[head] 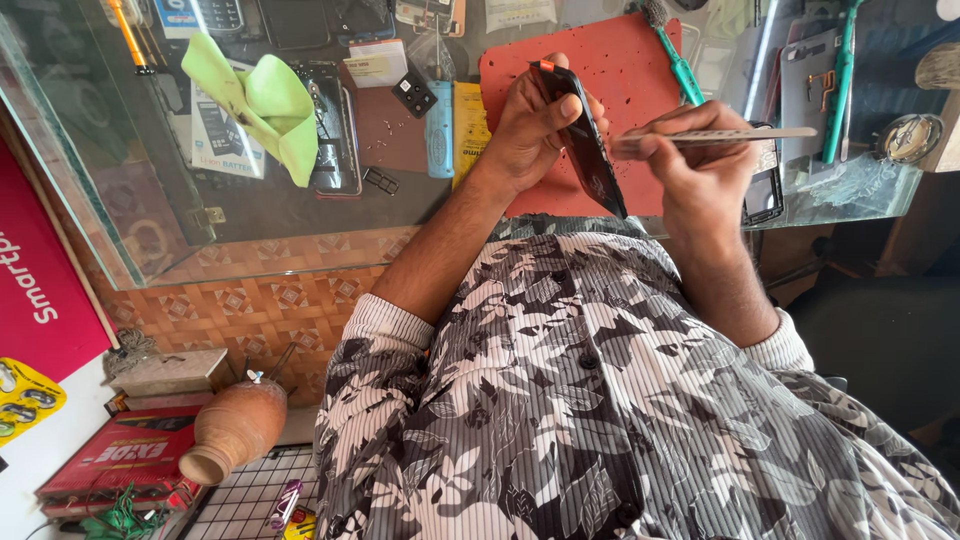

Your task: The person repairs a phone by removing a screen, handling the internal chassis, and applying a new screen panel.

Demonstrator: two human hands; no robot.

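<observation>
My left hand [530, 125] grips a dark smartphone [588, 150], held edge-on and tilted above a red work mat [610, 60]. A small orange bit shows at the phone's upper corner. My right hand [700, 175] pinches a flat metal pry tool [730, 134] that lies nearly level, its near end beside the phone's right edge. Whether the tool touches the phone is not clear. Both hands hover over the glass counter [250, 215], close to my patterned shirt.
The counter holds a green cloth [262, 100], a blue device [439, 130], a teal-handled brush [678, 60], another dark phone [765, 195] and small parts. Below left are a clay pot [235, 428], a red box [120, 460] and a wire grid [250, 500].
</observation>
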